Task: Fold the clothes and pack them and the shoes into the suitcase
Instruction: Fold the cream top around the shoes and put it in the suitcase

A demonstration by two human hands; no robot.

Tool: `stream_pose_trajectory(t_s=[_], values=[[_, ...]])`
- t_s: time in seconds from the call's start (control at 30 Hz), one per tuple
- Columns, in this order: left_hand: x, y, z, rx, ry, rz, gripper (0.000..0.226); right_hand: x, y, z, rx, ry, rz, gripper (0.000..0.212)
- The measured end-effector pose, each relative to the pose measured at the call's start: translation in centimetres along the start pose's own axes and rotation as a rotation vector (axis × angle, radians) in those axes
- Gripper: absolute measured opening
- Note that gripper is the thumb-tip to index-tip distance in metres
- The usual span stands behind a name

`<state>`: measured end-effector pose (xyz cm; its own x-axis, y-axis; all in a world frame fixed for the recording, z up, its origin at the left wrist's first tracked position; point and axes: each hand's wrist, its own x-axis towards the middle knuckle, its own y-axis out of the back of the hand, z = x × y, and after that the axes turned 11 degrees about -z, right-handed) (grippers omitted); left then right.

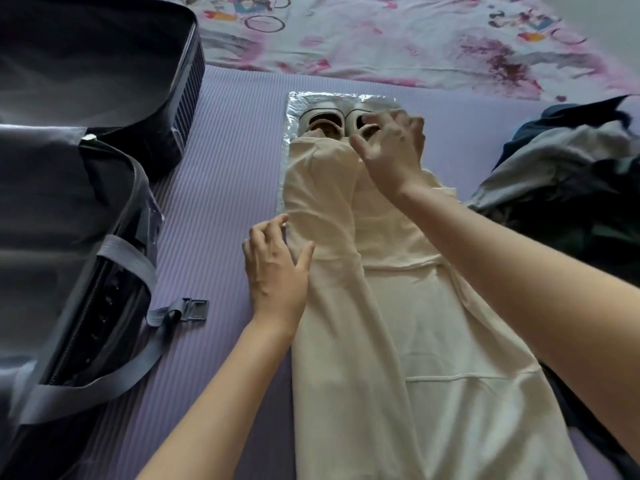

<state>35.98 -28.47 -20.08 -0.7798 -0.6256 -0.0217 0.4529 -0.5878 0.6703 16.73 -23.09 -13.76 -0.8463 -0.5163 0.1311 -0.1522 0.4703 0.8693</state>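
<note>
We are just starting: the cream top (pixel 398 306) lies half folded in the middle of the mat (pixel 214 202), our left hand (pixel 277 268) touching its left edge, our right hand (pixel 391 150) loose above its far end, while the shoes (pixel 325 117), clothes pile (pixel 571 161) and open suitcase (pixel 69 202) wait.

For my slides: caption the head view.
Left hand and right hand on a cream garment over a mat, shoes beyond, open suitcase beside.

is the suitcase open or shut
Open: the suitcase lies with both halves spread apart, its strap unbuckled on the mat.
</note>
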Motion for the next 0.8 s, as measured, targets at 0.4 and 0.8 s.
stream_pose_trajectory(t_s=[0.4, 0.8], values=[[1.1, -7.6, 10.2, -0.029, -0.197, -0.298, 0.019, -26.5, 6.8, 13.4, 0.294, -0.541, -0.001, 0.024], [4.0, -15.6, 15.5, 0.344, 0.007, -0.403, 0.070, -30.2, 7.8, 13.9, 0.249, -0.690, -0.173, 0.017]])
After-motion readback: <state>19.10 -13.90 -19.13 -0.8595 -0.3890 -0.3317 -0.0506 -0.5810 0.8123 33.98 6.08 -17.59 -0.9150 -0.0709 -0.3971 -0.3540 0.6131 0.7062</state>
